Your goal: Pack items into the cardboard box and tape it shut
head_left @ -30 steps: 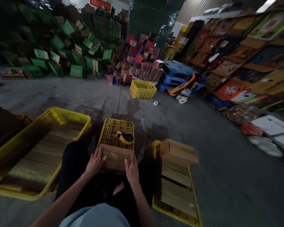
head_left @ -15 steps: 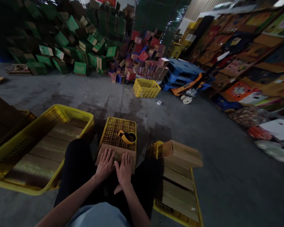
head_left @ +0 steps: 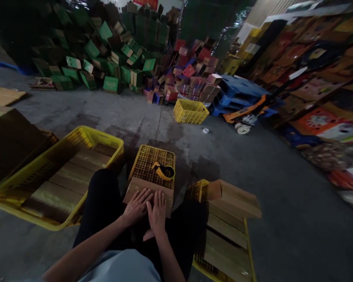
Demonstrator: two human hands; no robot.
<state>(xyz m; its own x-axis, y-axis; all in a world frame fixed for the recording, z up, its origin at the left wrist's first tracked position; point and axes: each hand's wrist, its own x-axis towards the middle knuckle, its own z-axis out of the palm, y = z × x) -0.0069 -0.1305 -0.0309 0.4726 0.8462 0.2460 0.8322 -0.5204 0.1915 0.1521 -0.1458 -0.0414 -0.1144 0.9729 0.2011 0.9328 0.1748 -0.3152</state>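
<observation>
A brown cardboard box lies across the near end of an upturned yellow crate, between my knees. My left hand rests flat on top of the box, fingers stretched out toward its middle. Beside it, my right hand also lies flat on the box, its thumb side close to my left fingers. Neither hand grips anything. Just beyond the box, a yellow tape dispenser sits on the crate's lattice. A shiny strip shows on the box near my left fingertips.
Left of me, a large yellow crate holds several closed cardboard boxes. To my right stands another yellow crate with boxes and an open carton on top. Further off are a yellow basket, a pallet jack and heaped green boxes.
My left hand has slid right across the box, nearer to my right hand. The whole view has swung a little to the left.
</observation>
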